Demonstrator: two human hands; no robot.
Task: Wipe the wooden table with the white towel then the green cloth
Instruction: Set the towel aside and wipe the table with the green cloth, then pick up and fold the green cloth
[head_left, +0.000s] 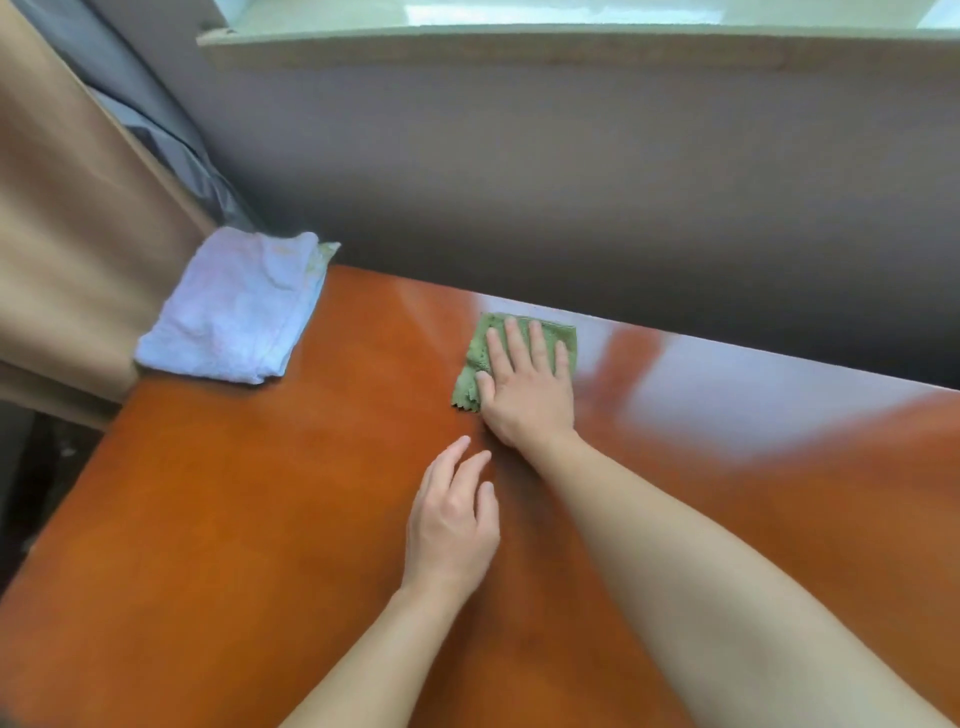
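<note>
The glossy orange-brown wooden table fills the lower part of the head view. My right hand lies flat with straight fingers on the small green cloth, pressing it onto the table near the far edge. My left hand rests on the bare wood just in front of it, fingers relaxed and holding nothing. The white towel lies folded and crumpled on the table's far left corner, apart from both hands.
A grey wall runs right behind the table's far edge, with a pale window sill above. A tan curtain hangs at the left beside the towel. The table's left edge drops off to a dark floor.
</note>
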